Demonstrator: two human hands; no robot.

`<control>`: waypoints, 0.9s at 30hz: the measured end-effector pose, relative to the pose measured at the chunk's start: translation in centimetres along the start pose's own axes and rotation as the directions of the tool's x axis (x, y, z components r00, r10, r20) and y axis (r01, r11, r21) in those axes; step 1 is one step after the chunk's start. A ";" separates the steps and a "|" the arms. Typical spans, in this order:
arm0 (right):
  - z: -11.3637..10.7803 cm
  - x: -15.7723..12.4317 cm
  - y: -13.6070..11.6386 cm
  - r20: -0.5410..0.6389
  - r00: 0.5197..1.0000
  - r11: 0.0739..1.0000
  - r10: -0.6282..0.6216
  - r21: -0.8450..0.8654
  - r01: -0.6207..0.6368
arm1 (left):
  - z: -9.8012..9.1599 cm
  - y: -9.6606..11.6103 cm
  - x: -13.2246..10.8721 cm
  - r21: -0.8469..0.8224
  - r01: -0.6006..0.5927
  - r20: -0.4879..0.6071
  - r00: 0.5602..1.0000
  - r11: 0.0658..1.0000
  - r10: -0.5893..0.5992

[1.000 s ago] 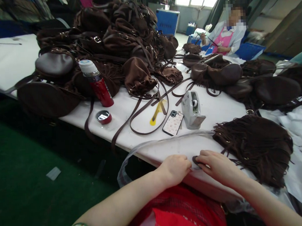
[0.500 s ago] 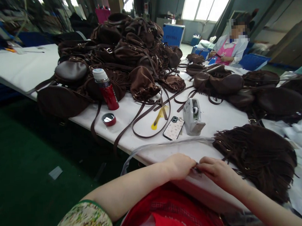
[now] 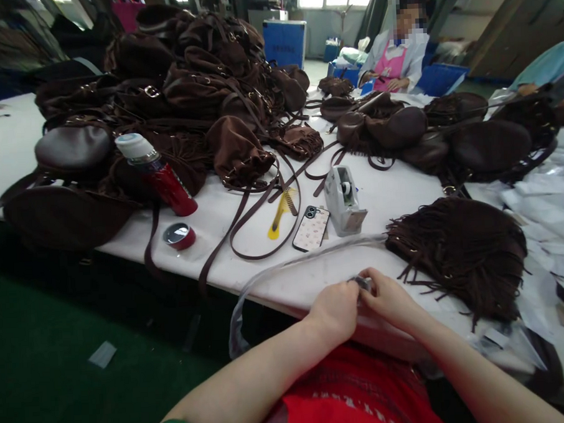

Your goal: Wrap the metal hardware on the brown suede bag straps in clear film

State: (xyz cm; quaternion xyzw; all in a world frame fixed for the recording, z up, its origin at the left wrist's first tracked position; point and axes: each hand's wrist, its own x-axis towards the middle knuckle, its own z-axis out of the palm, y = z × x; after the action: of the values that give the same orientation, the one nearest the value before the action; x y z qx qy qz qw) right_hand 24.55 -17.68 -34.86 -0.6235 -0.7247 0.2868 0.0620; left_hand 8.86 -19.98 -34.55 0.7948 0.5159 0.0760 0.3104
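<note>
At the table's front edge, my left hand (image 3: pixel 335 309) and my right hand (image 3: pixel 388 297) meet, fingers closed around a small dark item wrapped in clear plastic (image 3: pixel 361 283). What exactly the item is cannot be made out. A long strap in clear plastic (image 3: pixel 284 265) curves over the white table (image 3: pixel 247 266) and hangs off its edge, left of my hands. Just right of them lies a dark brown fringed bag (image 3: pixel 466 253). Beyond my hands are a phone in a patterned case (image 3: pixel 311 229), a tape dispenser (image 3: pixel 344 202) and a yellow comb (image 3: pixel 282 214).
A large pile of brown bags (image 3: pixel 201 78) covers the back left. Nearer stand a red bottle (image 3: pixel 161 176) and its red cup (image 3: pixel 179 236). More bags (image 3: pixel 390 129) and white wrapping sheets (image 3: pixel 539 213) lie at right. A person in a pink apron (image 3: pixel 392 63) is behind the table.
The view has shifted right and down. My hands have risen slightly over the table edge, and more of the plastic-wrapped item shows between my fingers.
</note>
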 end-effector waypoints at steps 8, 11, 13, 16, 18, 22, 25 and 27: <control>-1.5 0.0 0.1 0.138 0.974 0.982 -0.182 -0.035 0.188 | -2.0 -1.9 -1.2 -0.029 -0.155 -0.032 0.987 0.987 0.154; -1.5 -0.1 0.5 0.084 0.977 0.979 -0.197 -0.031 0.200 | -1.4 -2.2 -0.7 -0.030 -0.141 -0.011 0.990 0.990 0.140; -1.5 -0.5 0.6 -0.055 0.978 0.975 -0.200 -0.111 0.193 | -0.6 -1.9 -0.5 -0.042 -0.097 -0.034 0.995 0.994 0.096; -1.5 -1.6 0.2 -0.167 0.956 0.932 -0.242 -0.315 0.181 | 0.6 -1.0 -0.5 -0.066 -0.022 -0.065 0.998 0.998 0.018; -1.5 -2.3 -0.5 -0.144 0.964 0.892 -0.224 -0.429 0.144 | 1.0 -0.3 -0.7 -0.067 0.020 -0.053 0.998 0.998 -0.023; -1.1 -2.5 -2.0 -0.096 0.987 0.851 -0.126 -0.522 0.058 | 1.2 0.5 -0.8 -0.021 -0.004 -0.029 1.000 1.000 0.003; -0.8 -1.7 -2.1 -0.061 0.994 0.880 -0.094 -0.471 0.054 | 1.3 0.4 -0.9 -0.020 -0.005 -0.028 1.000 1.000 0.004; -1.0 -1.1 -1.9 -0.021 0.993 0.902 -0.112 -0.421 0.093 | 1.2 0.0 -1.0 -0.056 -0.007 -0.027 1.000 0.998 0.006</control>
State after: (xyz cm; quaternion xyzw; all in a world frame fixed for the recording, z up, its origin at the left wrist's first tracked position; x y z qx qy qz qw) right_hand 23.59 -18.53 -32.82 -0.5896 -0.7995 0.1066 -0.0422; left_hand 8.96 -21.31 -35.30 0.7864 0.5151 0.1021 0.3254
